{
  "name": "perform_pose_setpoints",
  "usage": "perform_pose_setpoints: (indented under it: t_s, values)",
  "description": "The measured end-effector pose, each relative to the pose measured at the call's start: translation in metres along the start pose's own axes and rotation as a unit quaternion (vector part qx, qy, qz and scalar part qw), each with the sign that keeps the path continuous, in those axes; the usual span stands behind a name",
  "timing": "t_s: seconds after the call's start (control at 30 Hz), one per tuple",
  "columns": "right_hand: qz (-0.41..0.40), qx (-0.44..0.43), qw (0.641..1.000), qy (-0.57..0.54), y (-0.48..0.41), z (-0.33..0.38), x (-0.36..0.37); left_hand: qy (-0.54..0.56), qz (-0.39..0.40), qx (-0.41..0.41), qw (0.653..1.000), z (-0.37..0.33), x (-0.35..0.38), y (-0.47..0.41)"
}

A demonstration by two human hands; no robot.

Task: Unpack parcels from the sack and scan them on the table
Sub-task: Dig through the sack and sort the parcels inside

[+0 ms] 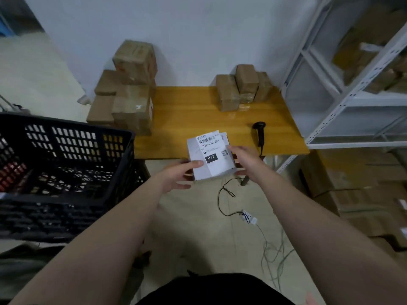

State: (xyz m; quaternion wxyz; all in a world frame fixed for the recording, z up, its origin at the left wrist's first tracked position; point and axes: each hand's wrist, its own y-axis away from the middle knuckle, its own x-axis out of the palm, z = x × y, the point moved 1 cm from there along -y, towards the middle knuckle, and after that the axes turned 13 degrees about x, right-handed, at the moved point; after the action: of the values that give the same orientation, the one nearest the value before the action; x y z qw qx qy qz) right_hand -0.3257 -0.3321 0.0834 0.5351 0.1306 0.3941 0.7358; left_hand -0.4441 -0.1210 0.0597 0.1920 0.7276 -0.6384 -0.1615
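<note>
White labelled cardboard parcel [209,157] is gripped by our left hand [176,175] and right hand [244,159] above the yellow wooden tabletop [198,119] edge. We should turn its label toward the black scanner [259,133] just beyond our right hand.

Single head view, looking forward and down, table [198,119] near

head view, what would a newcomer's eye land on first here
The white parcel with its bold 032 label, held in the left hand and right hand at the near edge of the wooden table. Then the black crate at left and the black scanner lying on the table right of the parcel.
</note>
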Motion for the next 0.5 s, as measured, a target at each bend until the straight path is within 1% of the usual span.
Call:
perform_pose_setpoints:
  t_s: [0.07,0.2,0.3,0.4,0.5]
  values:
    - [0.004,-0.015,1.0,-0.005,0.03,-0.022,0.006,-0.01,0.0,0.009,1.0,0.013,0.004,0.036]
    - [0.018,-0.046,0.998,-0.032,0.087,-0.072,0.016,-0.019,-0.038,0.06,0.997,0.038,0.017,0.111]
    - [0.032,-0.071,0.997,-0.019,0.128,-0.107,0.028,-0.005,-0.095,0.087,0.992,0.066,0.028,0.172]
    - [0.052,-0.088,0.995,-0.014,0.167,-0.144,0.046,0.03,-0.146,0.087,0.985,0.099,0.039,0.234]
    - [0.069,-0.098,0.993,-0.002,0.203,-0.177,0.069,0.036,-0.196,0.092,0.976,0.129,0.044,0.293]
